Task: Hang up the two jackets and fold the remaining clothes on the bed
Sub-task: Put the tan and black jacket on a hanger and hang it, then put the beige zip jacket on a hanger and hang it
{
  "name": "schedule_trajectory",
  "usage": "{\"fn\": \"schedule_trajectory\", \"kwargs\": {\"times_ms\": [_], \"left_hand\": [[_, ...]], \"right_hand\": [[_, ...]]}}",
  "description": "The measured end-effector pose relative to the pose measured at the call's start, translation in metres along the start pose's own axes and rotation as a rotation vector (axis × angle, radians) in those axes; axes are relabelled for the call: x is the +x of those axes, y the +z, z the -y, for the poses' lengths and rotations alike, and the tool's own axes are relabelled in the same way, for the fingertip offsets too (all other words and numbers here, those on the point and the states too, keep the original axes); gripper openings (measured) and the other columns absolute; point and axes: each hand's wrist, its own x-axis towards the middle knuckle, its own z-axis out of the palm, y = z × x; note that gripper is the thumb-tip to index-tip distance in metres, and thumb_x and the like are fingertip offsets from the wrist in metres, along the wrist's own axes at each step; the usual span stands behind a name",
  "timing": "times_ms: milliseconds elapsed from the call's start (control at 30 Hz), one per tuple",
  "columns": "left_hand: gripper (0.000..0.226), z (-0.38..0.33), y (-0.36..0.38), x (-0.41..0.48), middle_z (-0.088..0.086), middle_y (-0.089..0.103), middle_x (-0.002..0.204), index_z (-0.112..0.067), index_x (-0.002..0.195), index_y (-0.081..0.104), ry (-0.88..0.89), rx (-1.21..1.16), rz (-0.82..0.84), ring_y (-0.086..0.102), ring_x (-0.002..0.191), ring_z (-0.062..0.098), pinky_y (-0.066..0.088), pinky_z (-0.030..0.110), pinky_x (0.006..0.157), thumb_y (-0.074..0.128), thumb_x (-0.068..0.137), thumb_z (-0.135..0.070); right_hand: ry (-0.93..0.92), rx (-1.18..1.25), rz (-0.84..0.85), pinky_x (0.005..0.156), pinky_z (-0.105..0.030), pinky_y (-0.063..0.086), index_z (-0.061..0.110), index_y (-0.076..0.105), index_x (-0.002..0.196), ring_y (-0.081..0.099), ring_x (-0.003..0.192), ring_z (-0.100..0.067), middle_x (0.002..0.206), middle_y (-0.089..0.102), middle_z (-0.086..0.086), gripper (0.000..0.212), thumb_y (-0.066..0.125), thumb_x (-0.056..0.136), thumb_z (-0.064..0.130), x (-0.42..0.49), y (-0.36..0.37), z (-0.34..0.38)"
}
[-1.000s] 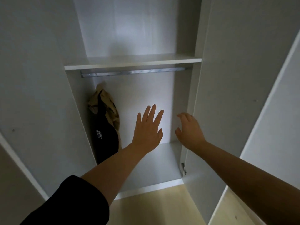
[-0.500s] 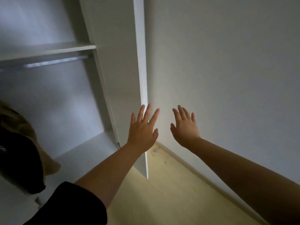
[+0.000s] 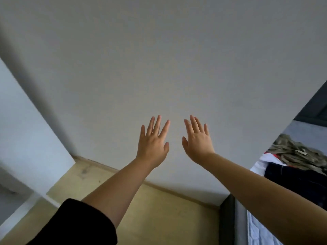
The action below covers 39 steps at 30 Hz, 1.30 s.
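I hold my left hand [image 3: 153, 145] and right hand [image 3: 198, 144] out with fingers spread, gripping nothing, in front of a bare wall [image 3: 159, 59]. The clothes [image 3: 297, 161] lie heaped and unfolded on the bed [image 3: 254, 232] at far right, so I judge the folding not yet begun. A white wardrobe panel [image 3: 26, 138] edges in at left; I cannot see inside it.

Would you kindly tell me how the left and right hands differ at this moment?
The left hand has spread fingers; the right hand keeps them closer together. A black sleeve shows on the left arm; the right arm looks bare. Both are open, empty, raised before the wall.
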Motion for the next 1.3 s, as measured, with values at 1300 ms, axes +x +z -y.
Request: {"fn": "schedule_trajectory", "kwargs": {"times_ms": [1300], "left_hand": [[0.063,-0.358,0.381,0.112,0.023,0.041,0.142,0.000,0.132,0.050,0.369,-0.367,-0.593,0.037,0.132,0.043,0.028,0.062,0.102,0.063,0.070,0.002]], "right_hand": [[-0.084,-0.286,-0.560,0.106,-0.058,0.009,0.000,0.048,0.131,0.031,0.137,-0.038,0.144,0.039,-0.022,0.074,0.058,0.058,-0.002,-0.102,0.298,-0.415]]}}
